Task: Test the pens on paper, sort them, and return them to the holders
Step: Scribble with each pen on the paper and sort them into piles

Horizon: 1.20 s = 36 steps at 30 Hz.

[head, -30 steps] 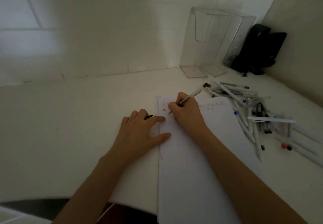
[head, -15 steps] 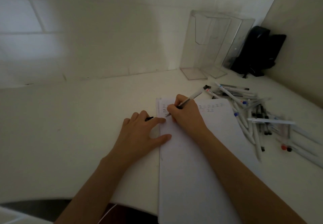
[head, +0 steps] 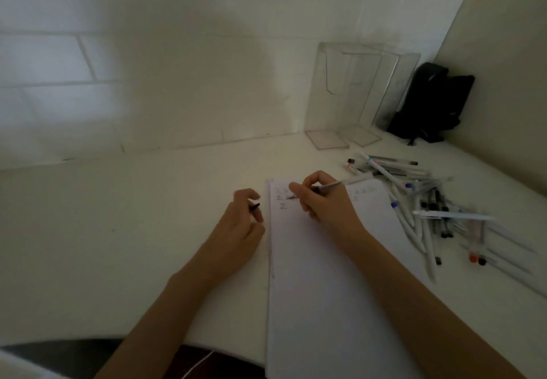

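A white sheet of paper point(head: 331, 275) lies on the table with small test marks near its top left corner. My right hand point(head: 322, 201) grips a pen point(head: 331, 185) whose tip sits just above or on the paper by those marks. My left hand point(head: 239, 230) is off the paper's left edge, fingers curled around a small black pen cap point(head: 254, 207). A loose pile of pens point(head: 414, 201) lies to the right of the paper. Two clear acrylic holders point(head: 349, 94) stand against the back wall.
A black pouch point(head: 429, 103) leans in the far right corner beside the holders. The wall runs along the back and the right side. The table's rounded front edge point(head: 148, 340) is near my body, with a thin white cable below it.
My left hand has lifted off the paper's left edge and curled its fingers around the cap. My right hand with the pen has shifted slightly up from the marks.
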Available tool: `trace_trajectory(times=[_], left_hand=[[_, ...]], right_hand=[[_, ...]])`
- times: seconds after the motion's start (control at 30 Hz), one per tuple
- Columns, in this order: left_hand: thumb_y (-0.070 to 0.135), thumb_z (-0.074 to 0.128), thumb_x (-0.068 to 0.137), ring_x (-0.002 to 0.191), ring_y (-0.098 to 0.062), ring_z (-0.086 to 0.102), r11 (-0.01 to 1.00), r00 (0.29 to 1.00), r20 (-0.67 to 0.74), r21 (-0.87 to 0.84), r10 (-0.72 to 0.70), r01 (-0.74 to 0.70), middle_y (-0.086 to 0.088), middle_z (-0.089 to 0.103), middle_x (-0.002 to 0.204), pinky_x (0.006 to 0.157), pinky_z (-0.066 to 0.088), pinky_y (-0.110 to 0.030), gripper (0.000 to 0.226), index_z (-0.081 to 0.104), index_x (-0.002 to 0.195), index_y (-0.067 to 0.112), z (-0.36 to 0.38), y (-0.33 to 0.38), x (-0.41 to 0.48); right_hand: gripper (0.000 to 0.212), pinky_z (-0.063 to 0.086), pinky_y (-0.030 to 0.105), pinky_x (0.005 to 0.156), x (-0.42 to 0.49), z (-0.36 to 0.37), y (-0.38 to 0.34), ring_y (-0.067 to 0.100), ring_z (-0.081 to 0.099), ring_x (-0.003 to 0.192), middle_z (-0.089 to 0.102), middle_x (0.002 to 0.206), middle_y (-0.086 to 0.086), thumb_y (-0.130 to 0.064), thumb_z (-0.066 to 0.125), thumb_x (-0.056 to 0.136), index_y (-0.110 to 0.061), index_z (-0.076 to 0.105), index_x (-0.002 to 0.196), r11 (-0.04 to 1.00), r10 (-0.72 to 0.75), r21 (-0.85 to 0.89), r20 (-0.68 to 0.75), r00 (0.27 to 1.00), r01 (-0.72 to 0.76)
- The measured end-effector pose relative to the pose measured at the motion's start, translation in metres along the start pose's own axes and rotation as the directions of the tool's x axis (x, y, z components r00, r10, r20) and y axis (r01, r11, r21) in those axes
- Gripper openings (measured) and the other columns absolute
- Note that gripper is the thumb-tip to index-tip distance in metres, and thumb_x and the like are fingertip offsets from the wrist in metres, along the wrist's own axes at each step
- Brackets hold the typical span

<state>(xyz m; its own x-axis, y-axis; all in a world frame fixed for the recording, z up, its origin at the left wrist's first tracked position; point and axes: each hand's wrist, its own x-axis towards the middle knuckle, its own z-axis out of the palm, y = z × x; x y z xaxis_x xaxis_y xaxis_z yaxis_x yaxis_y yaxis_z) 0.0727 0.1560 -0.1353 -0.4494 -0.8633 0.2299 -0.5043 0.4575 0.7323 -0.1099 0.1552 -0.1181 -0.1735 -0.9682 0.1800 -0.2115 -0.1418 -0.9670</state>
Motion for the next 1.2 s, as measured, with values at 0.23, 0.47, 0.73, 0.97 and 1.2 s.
trace_trajectory(times=[0.23,0.47,0.73,0.97,1.2], left_hand=[[0.009,0.051,0.092,0.082,0.008,0.060,0.980,0.986,-0.140,-0.190,-0.093,0.065,0.008,0.064,0.104,0.073,0.040,-0.002,0.021,0.034,0.104,0.013,-0.005,-0.002,0.001],[0.012,0.070,0.079,0.069,-0.003,0.066,0.972,0.978,-0.182,-0.227,-0.100,0.058,0.009,0.069,0.081,0.065,0.047,-0.012,0.017,0.056,0.081,0.021,-0.006,0.005,-0.002],[0.013,0.069,0.080,0.077,-0.008,0.060,0.994,0.965,-0.241,-0.017,0.101,-0.108,0.014,0.065,0.079,0.068,0.043,-0.013,0.010,0.064,0.087,0.018,-0.007,0.005,-0.004],[0.025,0.059,0.082,0.074,0.004,0.058,0.968,0.953,-0.171,0.085,0.249,-0.238,0.019,0.060,0.075,0.068,0.038,-0.003,0.020,0.068,0.093,0.012,-0.005,0.007,-0.007],[0.025,0.058,0.085,0.067,0.010,0.055,0.945,0.922,-0.215,0.113,0.324,-0.306,0.013,0.061,0.070,0.065,0.036,0.000,0.019,0.068,0.091,0.010,-0.005,0.005,-0.009]], right_hand=[[0.020,0.042,0.022,0.049,-0.016,0.004,0.001,0.015,0.055,0.059,0.067,0.072,0.010,-0.018,0.051,0.093,-0.004,0.061,0.084,0.961,-0.109,0.265,0.087,0.990,0.082],[0.034,0.033,0.022,0.042,-0.018,0.001,-0.002,0.019,0.040,0.042,0.054,0.047,0.006,-0.014,0.054,0.093,-0.008,0.041,0.063,0.953,-0.098,0.292,0.028,0.995,0.085],[0.034,0.029,0.018,0.039,-0.022,0.000,-0.008,0.016,0.038,0.038,0.056,0.046,0.008,-0.012,0.056,0.091,-0.008,0.043,0.061,0.964,-0.071,0.262,0.090,0.993,0.045],[0.038,0.024,0.020,0.038,-0.024,0.009,-0.012,0.013,0.033,0.036,0.048,0.040,0.003,-0.007,0.055,0.091,-0.011,0.038,0.058,0.966,-0.070,0.257,0.120,0.990,0.037],[0.037,0.030,0.019,0.038,-0.025,0.017,-0.015,0.012,0.037,0.036,0.052,0.041,0.003,-0.007,0.054,0.093,-0.011,0.040,0.059,0.970,-0.100,0.232,0.103,0.990,0.074]])
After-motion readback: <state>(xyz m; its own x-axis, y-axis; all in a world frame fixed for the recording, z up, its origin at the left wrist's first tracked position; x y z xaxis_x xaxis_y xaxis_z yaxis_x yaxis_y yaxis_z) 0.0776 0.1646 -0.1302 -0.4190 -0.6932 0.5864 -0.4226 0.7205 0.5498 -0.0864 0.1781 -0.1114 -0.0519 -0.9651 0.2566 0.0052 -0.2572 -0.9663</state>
